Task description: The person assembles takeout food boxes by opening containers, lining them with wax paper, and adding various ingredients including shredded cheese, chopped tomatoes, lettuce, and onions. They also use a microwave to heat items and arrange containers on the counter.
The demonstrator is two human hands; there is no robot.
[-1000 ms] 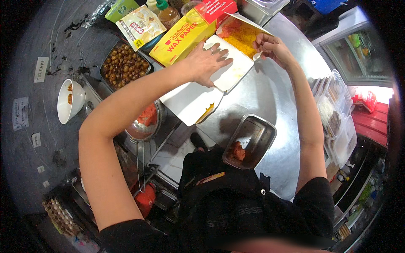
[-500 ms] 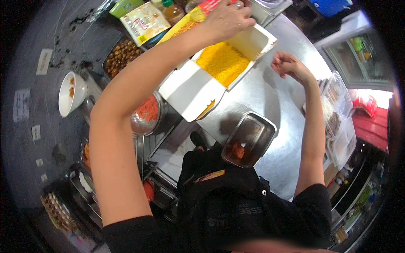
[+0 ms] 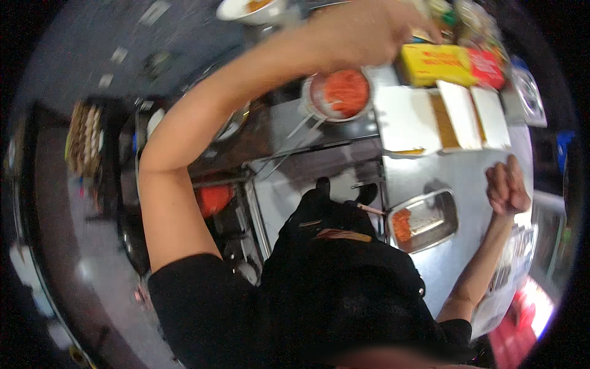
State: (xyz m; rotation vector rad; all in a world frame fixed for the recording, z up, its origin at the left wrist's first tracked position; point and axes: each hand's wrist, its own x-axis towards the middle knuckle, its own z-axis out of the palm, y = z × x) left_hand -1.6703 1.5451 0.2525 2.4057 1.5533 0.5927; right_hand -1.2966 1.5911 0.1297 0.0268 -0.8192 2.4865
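My left hand [image 3: 399,24] is blurred, stretched over the far side of the counter near a yellow and red package [image 3: 435,64]. Whether its fingers hold anything cannot be made out. A white carton [image 3: 407,114] lies in front of that package, its flaps partly folded over; narrow strips of its yellow contents show between them. On the right my right hand [image 3: 509,186] hovers above the steel counter, its fingers curled into a loose fist with nothing visible in them. Nearer to me, a metal pan [image 3: 439,230] holds an orange-red clump [image 3: 402,226] at its left end.
A sieve [image 3: 316,101] of orange-red shreds sits left of the carton. Farther left is a white bowl [image 3: 246,11]. Egg trays [image 3: 85,138] stand at far left. Clear plastic containers [image 3: 501,280] line the right edge. An open gap with floor [image 3: 289,200] lies before me.
The view has turned left, so the counter now sits farther right. The carton's flaps have come down over most of the yellow contents. My left hand has left the carton's far edge.
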